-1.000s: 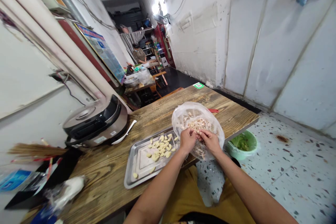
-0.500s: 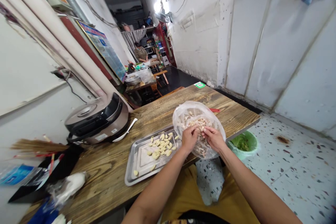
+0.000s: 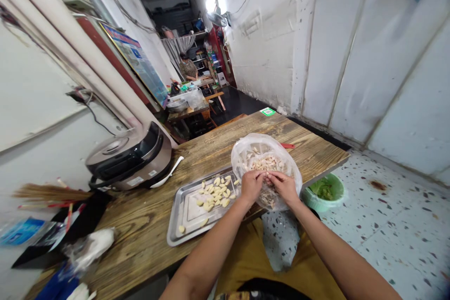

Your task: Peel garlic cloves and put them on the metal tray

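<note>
My left hand and my right hand meet fingertip to fingertip over a bowl lined with a clear plastic bag. Both are closed in a pinch on a small pale piece that looks like a garlic clove, mostly covered by the fingers. Unpeeled cloves and papery skins fill the bag below them. To the left lies a shallow metal tray, with several peeled garlic cloves spread over its right part and a few near its front.
A rice cooker stands at the left of the wooden table, beside a white spoon. A red handle pokes out behind the bag. A green bin sits on the floor at right. Another person works far back.
My hands have moved slightly nearer to me, and their fingertips have come together from a small gap. More of the bag's contents shows beyond them. The tray has not moved.
</note>
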`<state>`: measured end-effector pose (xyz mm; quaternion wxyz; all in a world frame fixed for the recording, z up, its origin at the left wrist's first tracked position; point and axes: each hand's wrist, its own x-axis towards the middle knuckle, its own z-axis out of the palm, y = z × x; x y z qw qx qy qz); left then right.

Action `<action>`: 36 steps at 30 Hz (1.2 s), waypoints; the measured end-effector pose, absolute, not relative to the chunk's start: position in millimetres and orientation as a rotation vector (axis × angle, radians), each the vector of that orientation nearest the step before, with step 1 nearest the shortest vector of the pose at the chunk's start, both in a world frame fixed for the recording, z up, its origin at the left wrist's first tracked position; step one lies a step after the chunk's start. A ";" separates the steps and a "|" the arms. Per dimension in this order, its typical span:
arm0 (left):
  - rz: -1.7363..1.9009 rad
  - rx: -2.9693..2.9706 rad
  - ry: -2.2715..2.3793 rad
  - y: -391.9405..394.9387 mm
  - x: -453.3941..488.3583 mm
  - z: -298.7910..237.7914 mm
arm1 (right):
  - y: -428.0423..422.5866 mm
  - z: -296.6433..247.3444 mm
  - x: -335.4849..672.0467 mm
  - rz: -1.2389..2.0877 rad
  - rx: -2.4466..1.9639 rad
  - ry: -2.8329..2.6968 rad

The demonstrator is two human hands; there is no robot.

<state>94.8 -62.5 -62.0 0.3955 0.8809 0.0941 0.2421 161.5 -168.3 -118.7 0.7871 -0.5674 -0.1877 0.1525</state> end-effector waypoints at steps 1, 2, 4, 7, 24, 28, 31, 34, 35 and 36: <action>0.615 2.257 0.231 -62.2 94.5 -61.2 | -168.6 -118.2 161.6 0.326 -1.224 -0.412; 0.619 2.284 0.218 -61.9 94.1 -60.5 | -168.9 -117.8 161.6 0.323 -1.226 -0.419; 0.631 2.332 0.191 -61.8 93.5 -60.0 | -168.9 -117.8 161.8 0.325 -1.229 -0.427; 0.644 2.330 0.200 -63.0 93.3 -60.7 | -168.1 -119.4 162.2 0.334 -1.228 -0.424; 0.703 2.560 0.211 -73.6 95.6 -63.3 | -167.1 -119.1 160.8 0.382 -1.163 -0.339; 0.702 2.570 0.299 -73.6 96.0 -63.8 | -168.9 -119.5 164.6 0.435 -1.026 -0.242; 0.644 2.551 0.394 -70.8 95.1 -64.9 | -169.9 -117.2 168.7 0.436 -0.917 -0.190; 0.564 2.490 0.293 -68.7 95.3 -64.6 | -169.9 -113.9 171.5 0.489 -0.875 -0.204; 0.552 2.464 0.230 -68.6 95.7 -64.0 | -169.7 -113.3 172.0 0.506 -0.881 -0.220; 0.557 2.436 0.187 -68.7 96.0 -63.1 | -169.6 -113.0 172.2 0.513 -0.897 -0.238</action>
